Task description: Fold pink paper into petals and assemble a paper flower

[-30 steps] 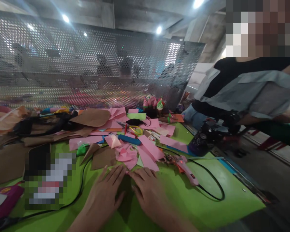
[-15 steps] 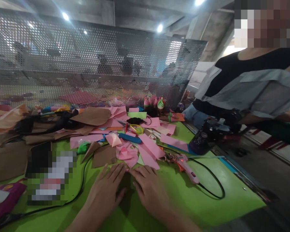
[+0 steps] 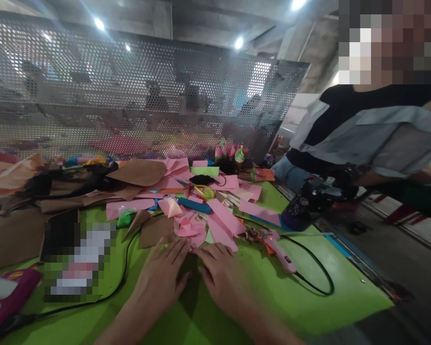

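Observation:
My left hand (image 3: 165, 268) lies palm down on the green tabletop (image 3: 309, 306), fingers stretched forward and thumb apart. Beside it, my right hand (image 3: 221, 270) rests the same way, its fingertips close to those of the left. A tiny pink bit shows between the fingertips; what lies under them, if anything, is hidden. Just beyond the fingers sits a crumpled pink paper piece (image 3: 190, 231). A brown paper sheet (image 3: 157, 232) is at the left fingertips, and pink paper strips (image 3: 224, 218) lie past the right ones.
A pink glue gun (image 3: 282, 251) with a black cord lies at right. A magenta device (image 3: 17, 292) is at left, near a dark phone (image 3: 60, 232). Scissors (image 3: 203, 191), a blue roll (image 3: 194, 205) and small cone figures (image 3: 240, 153) are farther back. A person (image 3: 366, 124) stands at right.
Both hands stay in almost the same place, with only slight finger shifts. The view has tilted a little; objects on the table have not moved.

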Action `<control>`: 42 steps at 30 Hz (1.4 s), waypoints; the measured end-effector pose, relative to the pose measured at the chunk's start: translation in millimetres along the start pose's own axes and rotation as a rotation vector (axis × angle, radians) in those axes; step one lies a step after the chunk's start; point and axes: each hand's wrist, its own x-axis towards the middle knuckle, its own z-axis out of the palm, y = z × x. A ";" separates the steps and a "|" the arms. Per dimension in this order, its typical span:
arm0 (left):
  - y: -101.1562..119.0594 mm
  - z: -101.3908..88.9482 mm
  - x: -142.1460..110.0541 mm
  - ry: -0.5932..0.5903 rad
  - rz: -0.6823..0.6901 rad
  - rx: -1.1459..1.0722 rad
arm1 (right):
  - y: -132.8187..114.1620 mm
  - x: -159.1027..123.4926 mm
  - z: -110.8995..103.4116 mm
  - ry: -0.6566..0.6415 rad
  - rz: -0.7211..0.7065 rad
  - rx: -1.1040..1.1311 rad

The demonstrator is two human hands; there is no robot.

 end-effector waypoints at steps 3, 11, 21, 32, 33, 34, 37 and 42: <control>0.2 0.9 -2.2 0.002 0.017 0.022 | 0.6 -0.8 0.0 -0.009 -0.015 0.015; -1.0 0.8 0.8 -0.033 0.003 0.020 | 0.5 2.2 -2.2 -0.011 0.025 0.012; 0.5 1.9 -0.7 -0.045 -0.006 0.031 | 1.3 4.5 -4.2 -0.009 0.077 0.082; -0.5 6.8 -7.0 -0.021 -0.009 0.011 | 4.6 6.4 -0.5 0.024 0.096 0.115; -0.1 6.5 -8.6 -0.021 -0.005 0.017 | 4.4 5.7 -0.7 0.028 0.090 0.132; 0.4 6.0 -10.1 -0.020 -0.003 0.022 | 4.0 5.1 -1.2 0.030 0.083 0.147; 1.9 1.7 -10.0 -0.040 -0.009 0.021 | 2.5 4.5 -3.3 0.016 0.073 0.147; 4.3 -5.8 -1.6 -0.115 -0.039 -0.013 | 1.4 4.6 -2.7 0.018 0.087 0.055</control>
